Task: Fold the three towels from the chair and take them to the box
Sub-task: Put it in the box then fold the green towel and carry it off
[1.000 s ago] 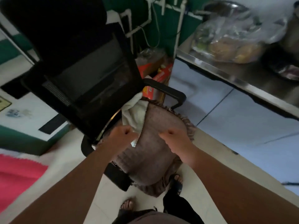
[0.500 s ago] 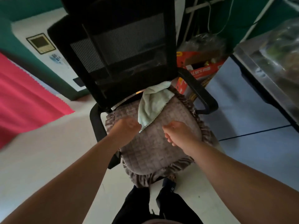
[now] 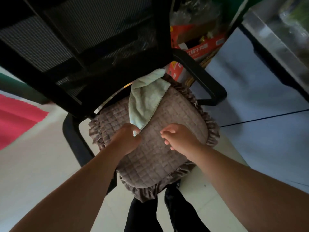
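Left hand (image 3: 127, 139) is pinching the near corner of the pale towel (image 3: 147, 101) lying on the chair cushion (image 3: 167, 148); right hand (image 3: 180, 139) is hovering just beside it, fingers loosely spread, holding nothing.

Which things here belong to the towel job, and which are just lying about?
Job:
pale towel, near corner pinched by the left hand
right hand, open over the seat
chair with its quilted cushion

Lying about:
red carton
pink cloth
steel counter
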